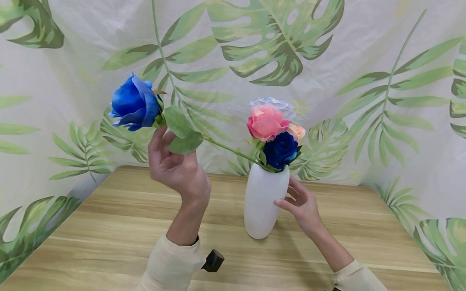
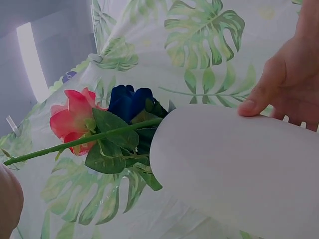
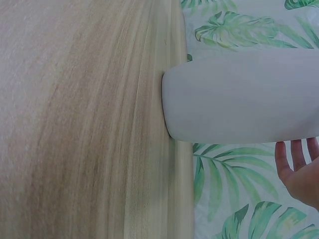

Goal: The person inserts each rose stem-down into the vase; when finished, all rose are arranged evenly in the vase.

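Just under its bloom, my left hand (image 1: 183, 171) pinches a bright blue artificial rose (image 1: 132, 103), raised at the left in the head view. Its green stem (image 1: 233, 150) slants down to the right into the mouth of a white vase (image 1: 263, 206). My right hand (image 1: 303, 204) holds the side of this vase, thumb toward the front and fingers round the back. A pink rose (image 1: 267, 122), a dark blue rose (image 1: 280, 149), a pale blue-white flower (image 1: 273, 104) and a small peach flower (image 1: 296, 131) stand in the vase. The lower stems are hidden inside.
The vase stands upright on a wood-grain table (image 1: 109, 242). Behind the table hangs a pale cloth (image 1: 320, 72) printed with green leaves. A small black device (image 1: 213, 260) shows by the left sleeve (image 1: 174, 262).
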A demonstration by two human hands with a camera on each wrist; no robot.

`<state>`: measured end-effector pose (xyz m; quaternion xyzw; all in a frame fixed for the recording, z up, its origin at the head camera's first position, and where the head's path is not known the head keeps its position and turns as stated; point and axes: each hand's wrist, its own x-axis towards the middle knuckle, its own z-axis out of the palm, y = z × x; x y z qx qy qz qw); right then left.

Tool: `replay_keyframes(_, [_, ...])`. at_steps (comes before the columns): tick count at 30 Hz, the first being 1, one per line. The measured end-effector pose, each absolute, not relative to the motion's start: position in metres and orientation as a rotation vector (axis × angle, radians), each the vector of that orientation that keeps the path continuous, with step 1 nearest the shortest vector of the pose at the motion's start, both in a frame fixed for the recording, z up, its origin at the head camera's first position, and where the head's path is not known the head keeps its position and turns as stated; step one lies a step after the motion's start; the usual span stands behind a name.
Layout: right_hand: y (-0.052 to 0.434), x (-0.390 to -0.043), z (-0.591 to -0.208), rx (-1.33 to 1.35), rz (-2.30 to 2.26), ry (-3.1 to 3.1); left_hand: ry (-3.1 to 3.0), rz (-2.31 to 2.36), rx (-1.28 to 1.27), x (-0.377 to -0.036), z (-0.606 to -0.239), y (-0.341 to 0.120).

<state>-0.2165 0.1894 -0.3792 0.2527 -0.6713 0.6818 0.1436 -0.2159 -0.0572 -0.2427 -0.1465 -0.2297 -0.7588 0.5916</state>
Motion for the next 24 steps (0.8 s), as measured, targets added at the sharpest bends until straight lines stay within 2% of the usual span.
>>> replay_keyframes(14, [0.19,-0.215,-0.38,0.709,1.967,-1.951,-0.531,-1.751,-0.469,-0.22,-0.244,-0.047])
replay_keyframes(24, [0.19,-0.215,-0.379,0.718,1.962,-1.952,-0.629,-1.85,-0.514,-0.225,-0.258,-0.031])
